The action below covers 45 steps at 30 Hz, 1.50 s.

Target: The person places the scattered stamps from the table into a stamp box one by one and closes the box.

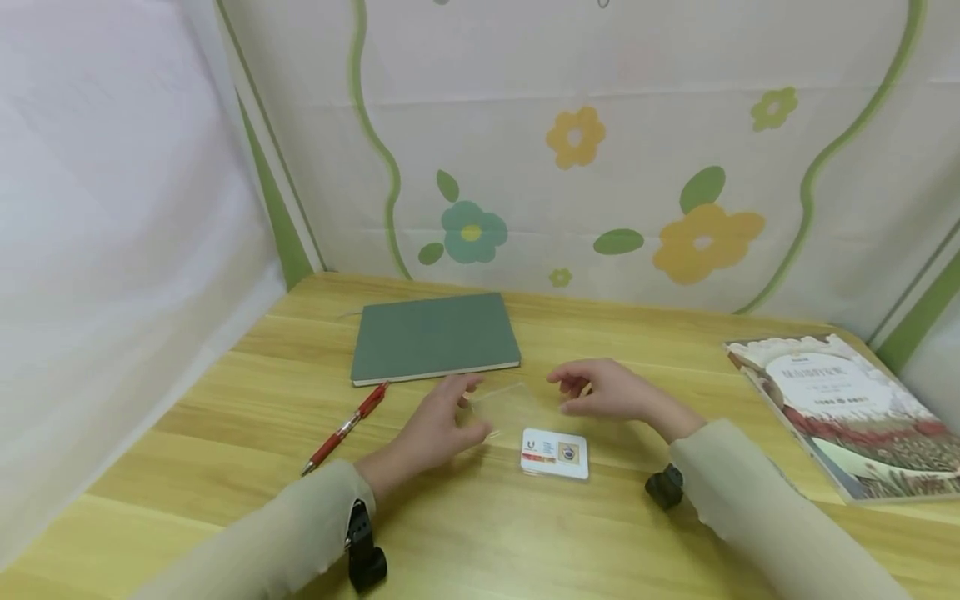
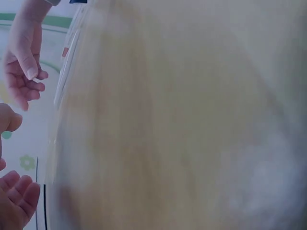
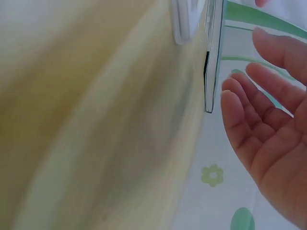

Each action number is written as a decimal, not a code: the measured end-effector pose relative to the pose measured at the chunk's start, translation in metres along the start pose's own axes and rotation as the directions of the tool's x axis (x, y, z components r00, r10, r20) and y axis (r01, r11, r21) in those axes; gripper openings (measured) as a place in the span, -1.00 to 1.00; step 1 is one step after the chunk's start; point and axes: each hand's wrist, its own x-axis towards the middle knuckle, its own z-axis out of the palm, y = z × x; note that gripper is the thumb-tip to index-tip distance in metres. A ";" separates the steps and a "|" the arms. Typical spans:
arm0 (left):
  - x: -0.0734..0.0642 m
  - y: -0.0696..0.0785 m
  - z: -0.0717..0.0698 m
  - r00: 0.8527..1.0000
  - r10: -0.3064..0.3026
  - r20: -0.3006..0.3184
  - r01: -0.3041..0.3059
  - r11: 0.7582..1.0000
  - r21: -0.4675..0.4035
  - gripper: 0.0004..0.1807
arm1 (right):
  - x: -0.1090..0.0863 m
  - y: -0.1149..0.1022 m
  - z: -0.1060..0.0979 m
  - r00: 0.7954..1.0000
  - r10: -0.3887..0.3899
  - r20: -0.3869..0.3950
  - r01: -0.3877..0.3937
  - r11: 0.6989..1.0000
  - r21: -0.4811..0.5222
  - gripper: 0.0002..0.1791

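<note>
A clear, flat plastic piece (image 1: 510,410) lies on the table between the two hands. At its left edge is my left hand (image 1: 431,433), thumb and fingers spread apart; whether they touch it I cannot tell. Just in front lies a small white card in a clear case (image 1: 553,455), with red, blue and yellow print. My right hand (image 1: 603,390) hovers right of the plastic, its fingers loosely bent. In the right wrist view the right hand (image 3: 278,115) holds nothing, and the white case (image 3: 183,21) shows at the top.
Behind the hands lies a green notebook (image 1: 437,337). A red pen (image 1: 345,429) rests left of my left hand. On the right is a printed booklet (image 1: 840,408). Flowered cloth (image 1: 517,125) hangs behind the wooden table (image 1: 465,542).
</note>
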 end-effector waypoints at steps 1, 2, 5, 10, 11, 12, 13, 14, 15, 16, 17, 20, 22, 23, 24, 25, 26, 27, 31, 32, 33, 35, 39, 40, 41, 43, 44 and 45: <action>0.001 -0.001 0.000 1.000 -0.017 0.011 0.017 1.000 0.003 -0.32 | 0.003 0.000 0.000 1.000 -0.008 0.022 0.008 1.000 -0.011 -0.53; 0.001 -0.002 0.000 0.999 -0.039 0.023 0.039 0.999 0.003 -0.29 | 0.006 -0.001 0.000 0.999 -0.015 0.046 0.016 1.000 -0.019 -0.51; 0.003 -0.006 0.001 0.994 -0.096 0.056 0.096 0.995 -0.002 -0.22 | 0.015 -0.002 0.002 0.994 -0.033 0.109 0.039 0.998 -0.055 -0.45; 0.008 -0.014 0.003 0.985 -0.130 0.112 0.128 0.991 0.028 -0.11 | 0.029 -0.002 0.006 0.983 0.010 0.184 0.015 0.991 -0.136 -0.32; 0.009 -0.015 0.004 0.984 -0.130 0.120 0.126 0.991 0.037 -0.09 | 0.032 -0.002 0.007 0.981 0.021 0.190 0.006 0.990 -0.142 -0.31; 0.010 -0.016 0.004 0.983 -0.129 0.127 0.124 0.991 0.047 -0.07 | 0.034 -0.001 0.008 0.980 0.032 0.195 -0.004 0.990 -0.143 -0.30; 0.011 -0.016 0.004 0.982 -0.132 0.133 0.126 0.991 0.054 -0.05 | 0.036 -0.001 0.009 0.979 0.042 0.197 -0.015 0.991 -0.135 -0.29; 0.011 -0.017 0.004 0.981 -0.136 0.138 0.129 0.990 0.059 -0.04 | 0.038 0.000 0.009 0.979 0.045 0.199 -0.020 0.991 -0.129 -0.29; 0.012 -0.017 0.004 0.980 -0.140 0.142 0.132 0.989 0.064 -0.03 | 0.040 0.000 0.009 0.979 0.055 0.199 -0.031 0.992 -0.122 -0.29; 0.012 -0.017 0.004 0.979 -0.146 0.144 0.137 0.988 0.066 -0.02 | 0.041 0.001 0.010 0.977 0.057 0.203 -0.035 0.993 -0.113 -0.28; 0.012 -0.018 0.004 0.978 -0.148 0.145 0.139 0.988 0.071 -0.02 | 0.043 0.002 0.011 0.977 0.060 0.206 -0.039 0.994 -0.105 -0.27; 0.014 -0.019 0.006 0.979 -0.146 0.142 0.134 0.987 0.093 -0.02 | 0.046 0.005 0.012 0.971 0.055 0.232 -0.035 0.995 -0.089 -0.23; 0.015 -0.019 0.006 0.981 -0.138 0.136 0.123 0.986 0.109 -0.03 | 0.049 0.007 0.013 0.965 0.048 0.256 -0.027 0.996 -0.085 -0.21; 0.015 -0.019 0.007 0.982 -0.133 0.132 0.118 0.986 0.120 -0.04 | 0.050 0.007 0.013 0.963 0.045 0.265 -0.024 0.996 -0.085 -0.19; 0.016 -0.019 0.007 0.983 -0.131 0.131 0.114 0.985 0.126 -0.05 | 0.051 0.008 0.014 0.961 0.047 0.274 -0.024 0.996 -0.086 -0.19; 0.016 -0.019 0.008 0.983 -0.127 0.129 0.110 0.985 0.132 -0.07 | 0.051 0.008 0.014 0.959 0.048 0.281 -0.024 0.996 -0.087 -0.19; 0.016 -0.019 0.008 0.984 -0.125 0.128 0.108 0.985 0.136 -0.09 | 0.052 0.008 0.014 0.957 0.044 0.285 -0.018 0.996 -0.092 -0.19; 0.017 -0.019 0.008 0.984 -0.124 0.129 0.106 0.984 0.142 -0.11 | 0.053 0.008 0.014 0.957 0.044 0.288 -0.015 0.995 -0.101 -0.19; 0.017 -0.020 0.008 0.982 -0.123 0.141 0.101 0.982 0.158 -0.21 | 0.055 0.008 0.013 0.957 0.050 0.285 -0.017 0.993 -0.116 -0.22; 0.018 -0.020 0.008 0.982 -0.122 0.145 0.099 0.982 0.158 -0.23 | 0.055 0.008 0.013 0.958 0.051 0.284 -0.018 0.993 -0.116 -0.23; 0.019 -0.020 0.008 0.981 -0.122 0.150 0.099 0.983 0.157 -0.24 | 0.055 0.007 0.013 0.958 0.052 0.283 -0.019 0.993 -0.117 -0.24; 0.021 -0.021 0.008 0.979 -0.125 0.160 0.099 0.982 0.162 -0.26 | 0.055 0.007 0.012 0.958 0.044 0.283 -0.011 0.993 -0.118 -0.25; 0.024 -0.023 0.008 0.976 -0.129 0.178 0.096 0.978 0.184 -0.25 | 0.055 0.006 0.013 0.959 0.043 0.282 -0.008 0.992 -0.123 -0.28; 0.024 -0.023 0.008 0.975 -0.129 0.181 0.093 0.977 0.193 -0.25 | 0.054 0.005 0.013 0.959 0.042 0.281 -0.008 0.992 -0.124 -0.29; 0.025 -0.024 0.007 0.975 -0.126 0.185 0.088 0.976 0.200 -0.25 | 0.054 0.005 0.013 0.959 0.045 0.281 -0.010 0.992 -0.123 -0.29; 0.026 -0.023 0.006 0.975 -0.116 0.191 0.075 0.975 0.210 -0.26 | 0.053 0.004 0.013 0.960 0.037 0.278 -0.003 0.992 -0.123 -0.31; 0.026 -0.023 0.005 0.975 -0.108 0.194 0.066 0.975 0.211 -0.26 | 0.053 0.003 0.012 0.961 0.033 0.276 0.001 0.992 -0.123 -0.31; 0.026 -0.022 0.005 0.975 -0.102 0.195 0.059 0.975 0.215 -0.26 | 0.052 0.003 0.012 0.961 0.030 0.275 0.003 0.993 -0.118 -0.32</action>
